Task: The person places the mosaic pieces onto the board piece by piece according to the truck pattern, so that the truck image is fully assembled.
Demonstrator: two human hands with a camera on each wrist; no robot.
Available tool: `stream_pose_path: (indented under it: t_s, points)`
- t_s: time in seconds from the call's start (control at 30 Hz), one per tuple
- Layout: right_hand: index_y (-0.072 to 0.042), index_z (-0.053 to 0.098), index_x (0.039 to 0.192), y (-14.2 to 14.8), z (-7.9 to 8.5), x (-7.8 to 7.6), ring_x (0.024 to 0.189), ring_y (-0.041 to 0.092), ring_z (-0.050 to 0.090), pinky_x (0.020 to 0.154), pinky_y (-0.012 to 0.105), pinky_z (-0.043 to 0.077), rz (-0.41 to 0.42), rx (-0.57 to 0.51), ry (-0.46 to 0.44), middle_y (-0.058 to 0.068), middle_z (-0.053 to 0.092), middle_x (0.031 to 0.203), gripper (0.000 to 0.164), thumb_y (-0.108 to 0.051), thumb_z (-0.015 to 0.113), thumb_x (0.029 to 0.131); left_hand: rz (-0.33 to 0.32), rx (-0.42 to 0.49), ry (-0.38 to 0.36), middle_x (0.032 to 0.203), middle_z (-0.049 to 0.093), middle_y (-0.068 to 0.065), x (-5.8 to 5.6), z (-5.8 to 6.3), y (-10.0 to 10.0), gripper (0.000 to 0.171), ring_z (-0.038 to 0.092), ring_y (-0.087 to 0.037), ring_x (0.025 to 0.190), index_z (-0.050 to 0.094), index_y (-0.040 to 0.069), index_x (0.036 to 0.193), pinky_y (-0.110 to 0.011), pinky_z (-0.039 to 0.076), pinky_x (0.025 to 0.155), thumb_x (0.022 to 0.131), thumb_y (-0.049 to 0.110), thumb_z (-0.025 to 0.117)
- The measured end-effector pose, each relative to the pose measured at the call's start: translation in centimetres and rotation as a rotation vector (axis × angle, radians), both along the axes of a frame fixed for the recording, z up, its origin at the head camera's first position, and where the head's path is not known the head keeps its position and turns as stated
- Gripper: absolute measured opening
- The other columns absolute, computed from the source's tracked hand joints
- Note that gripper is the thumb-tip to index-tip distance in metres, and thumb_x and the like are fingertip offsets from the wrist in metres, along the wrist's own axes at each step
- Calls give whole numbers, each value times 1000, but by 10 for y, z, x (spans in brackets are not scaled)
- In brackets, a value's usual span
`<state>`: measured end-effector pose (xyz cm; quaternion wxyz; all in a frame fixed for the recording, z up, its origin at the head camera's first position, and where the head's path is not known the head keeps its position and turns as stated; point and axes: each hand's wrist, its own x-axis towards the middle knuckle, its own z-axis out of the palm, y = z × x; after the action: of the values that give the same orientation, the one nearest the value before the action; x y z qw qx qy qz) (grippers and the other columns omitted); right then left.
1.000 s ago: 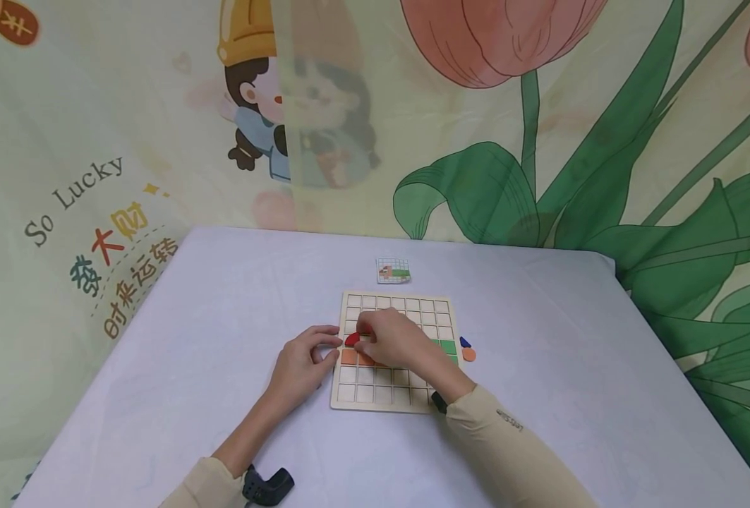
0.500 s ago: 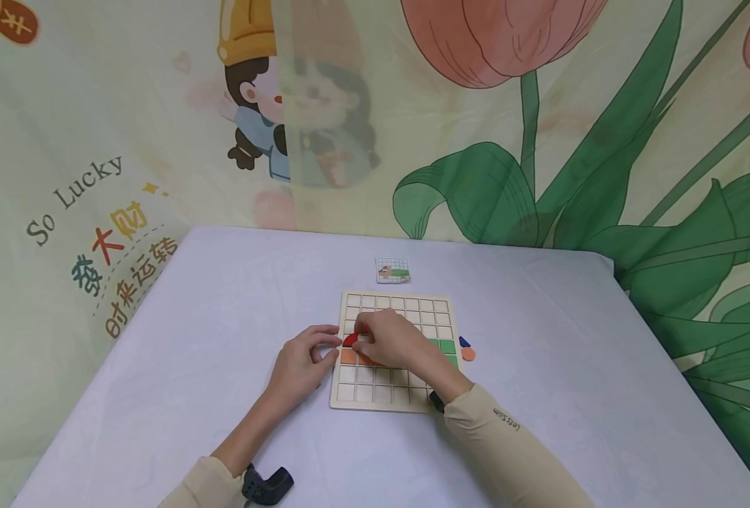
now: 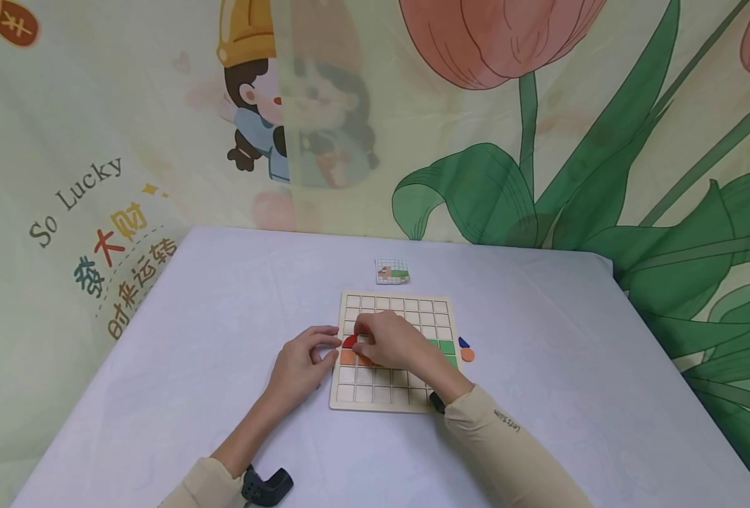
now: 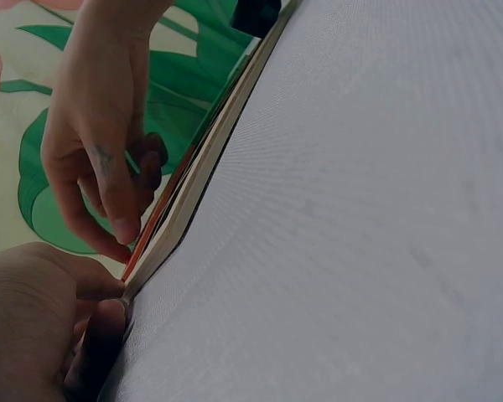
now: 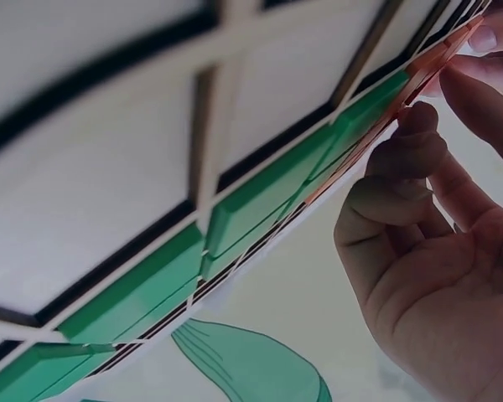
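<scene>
A pale wooden grid board (image 3: 375, 392) lies on the white cloth. My right hand (image 3: 389, 339) reaches across it, thumb and index finger pinching a small red curved piece (image 3: 350, 342) in a left-hand cell. The red piece's right side is hidden by those fingers. Orange squares (image 3: 348, 358) sit in the row just below, and green squares (image 3: 446, 346) fill cells on the right. My left hand (image 3: 301, 363) rests at the board's left edge, its fingertips touching the rim. In the left wrist view, its finger and thumb meet the board's corner (image 4: 169, 234).
A small printed card (image 3: 391, 271) with a coloured grid picture lies beyond the board. Right of the board are a blue triangular piece (image 3: 463, 342) and an orange disc (image 3: 468, 355). A patterned curtain (image 3: 336, 204) hangs behind the table.
The red piece has shifted slightly down and left and sits lower in its cell, with the right hand's fingers staying at it. The left hand has hardly moved.
</scene>
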<state>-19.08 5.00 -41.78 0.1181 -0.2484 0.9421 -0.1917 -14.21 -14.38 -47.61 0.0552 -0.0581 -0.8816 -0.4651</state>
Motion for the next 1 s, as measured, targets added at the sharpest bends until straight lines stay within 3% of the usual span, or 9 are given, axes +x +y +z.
stream_pose_path:
  t_s: [0.57, 1.0]
  points:
    - [-12, 73, 117, 52, 10, 8, 67, 14, 56, 62, 28, 47, -99, -39, 12, -3, 64, 75, 24, -24, 78, 97, 23, -13, 12, 132, 75, -1, 2, 0, 1, 15, 49, -3, 62, 81, 9, 107, -19, 38, 54, 92, 6, 78]
    - [-9, 72, 122, 106, 10, 8, 70, 15, 55, 61, 27, 46, -162, -24, 19, 3, 66, 84, 28, -22, 77, 98, 24, -16, -4, 133, 74, 1, 1, -3, 2, 16, 50, -5, 63, 81, 10, 108, -19, 38, 54, 93, 9, 78]
